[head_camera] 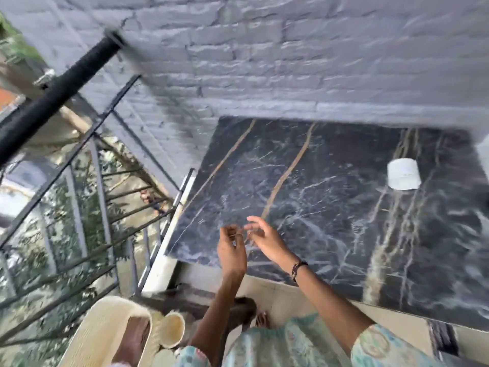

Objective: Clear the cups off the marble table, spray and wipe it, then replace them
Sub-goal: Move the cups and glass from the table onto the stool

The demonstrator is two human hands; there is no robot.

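We note marble table (330, 207) against grey brick wall (264, 62). One white cup (404, 173) on slab, far right side, well apart from hands. Left hand (232, 251) and right hand (264, 239) raised together over near-left corner, fingers loosely curled, fingertips near each other; we see nothing held. Black railing (58, 88) at left. Cream chair (105, 335) below, beside it cream cup (172, 330) low down by chair. Frame motion-blurred.

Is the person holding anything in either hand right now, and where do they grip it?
Nothing: the left hand and right hand hover over the marble table, fingers loosely curled.
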